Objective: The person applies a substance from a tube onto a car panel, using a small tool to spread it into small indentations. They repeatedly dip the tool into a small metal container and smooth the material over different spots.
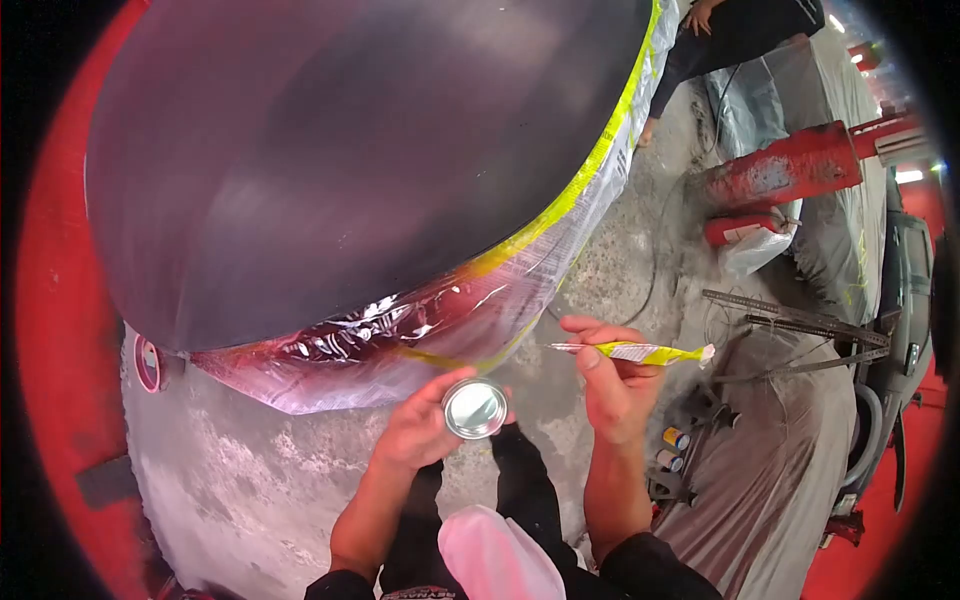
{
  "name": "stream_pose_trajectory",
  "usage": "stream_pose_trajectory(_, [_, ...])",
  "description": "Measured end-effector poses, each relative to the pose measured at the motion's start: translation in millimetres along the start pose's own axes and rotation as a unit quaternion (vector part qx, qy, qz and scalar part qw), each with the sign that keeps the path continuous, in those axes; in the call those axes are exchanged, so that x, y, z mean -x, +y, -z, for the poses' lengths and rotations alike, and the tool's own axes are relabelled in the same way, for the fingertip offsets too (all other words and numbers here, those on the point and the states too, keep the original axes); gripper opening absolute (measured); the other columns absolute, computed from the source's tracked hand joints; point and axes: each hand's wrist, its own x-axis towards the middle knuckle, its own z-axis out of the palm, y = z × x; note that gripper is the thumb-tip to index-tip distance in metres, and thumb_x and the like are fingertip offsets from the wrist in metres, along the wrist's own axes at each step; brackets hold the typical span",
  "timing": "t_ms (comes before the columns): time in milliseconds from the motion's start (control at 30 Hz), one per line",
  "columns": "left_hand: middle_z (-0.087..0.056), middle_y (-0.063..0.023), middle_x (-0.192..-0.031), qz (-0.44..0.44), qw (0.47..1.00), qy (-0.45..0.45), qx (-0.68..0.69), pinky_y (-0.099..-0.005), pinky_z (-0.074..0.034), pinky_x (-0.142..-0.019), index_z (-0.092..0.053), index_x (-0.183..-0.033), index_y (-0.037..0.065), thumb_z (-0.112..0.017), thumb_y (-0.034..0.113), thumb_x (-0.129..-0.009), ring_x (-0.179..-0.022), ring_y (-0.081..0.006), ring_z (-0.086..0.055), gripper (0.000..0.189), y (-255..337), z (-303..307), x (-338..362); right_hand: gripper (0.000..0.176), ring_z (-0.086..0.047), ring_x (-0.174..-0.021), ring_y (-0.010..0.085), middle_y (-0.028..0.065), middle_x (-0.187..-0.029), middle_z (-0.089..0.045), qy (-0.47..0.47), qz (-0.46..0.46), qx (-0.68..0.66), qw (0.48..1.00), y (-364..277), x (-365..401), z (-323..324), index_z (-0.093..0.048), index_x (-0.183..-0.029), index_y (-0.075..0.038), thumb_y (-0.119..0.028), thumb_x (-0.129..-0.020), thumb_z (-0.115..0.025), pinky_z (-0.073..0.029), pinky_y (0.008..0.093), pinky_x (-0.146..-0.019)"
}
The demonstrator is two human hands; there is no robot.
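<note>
My left hand [418, 430] grips a small round metal can [475, 408], its shiny open top facing up at me. My right hand [610, 385] pinches a thin brush or stick wrapped in yellow and white [635, 351], held level with its pointed tip toward the left, just above and right of the can. Both hands are below the edge of a large dark grey sanded car panel [340, 160]. The panel's lower edge is masked with yellow tape [590, 170] and clear plastic sheeting [400, 345].
Red bodywork [60, 330] borders the panel on the left. The bare concrete floor [250, 480] lies below. At right stand a plastic-covered vehicle [850, 230], a red lift arm [790, 165] and small paint jars [672, 450]. Another person in dark clothes [720, 35] crouches at the top.
</note>
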Motion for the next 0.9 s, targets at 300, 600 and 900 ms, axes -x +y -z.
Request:
stream_pose_trajectory(300, [-0.042,-0.0284,-0.141,-0.023,0.999,0.042,0.012,-0.0537,-0.031,-0.108,-0.032,-0.148,0.011,-0.054,0.031,-0.097,-0.128,-0.0432,-0.045,0.059,-42,-7,-49,0.015,-0.061,-0.1,0.0194,0.0179,-0.109,-0.066,-0.059,-0.022,-0.052,0.997,11,-82,39,-0.065,-0.1,0.0,0.002,-0.085,-0.065,-0.048,0.033,-0.085])
stream_pose_trajectory(600, [-0.042,-0.0252,-0.142,-0.077,0.996,0.02,0.036,-0.0496,-0.03,-0.11,-0.031,-0.148,0.01,-0.053,0.032,-0.097,-0.129,-0.0377,-0.046,0.06,-71,-14,-73,0.018,-0.062,-0.094,0.0152,0.0159,-0.113,-0.066,-0.158,0.04,-0.002,0.987,10,-168,14,-0.067,-0.1,0.001,0.001,-0.083,-0.07,-0.05,0.0262,-0.078])
stream_pose_trajectory(900, [-0.044,-0.0242,-0.141,-0.086,0.995,0.028,0.048,-0.05,-0.032,-0.108,-0.029,-0.148,0.008,-0.054,0.03,-0.096,-0.127,-0.0379,-0.048,0.061,-77,-3,-64,0.019,-0.061,-0.079,0.012,0.0162,-0.108,-0.067,-0.152,0.06,0.084,0.983,12,-177,10,-0.069,-0.1,0.003,-0.004,-0.083,-0.073,-0.048,0.0236,-0.071])
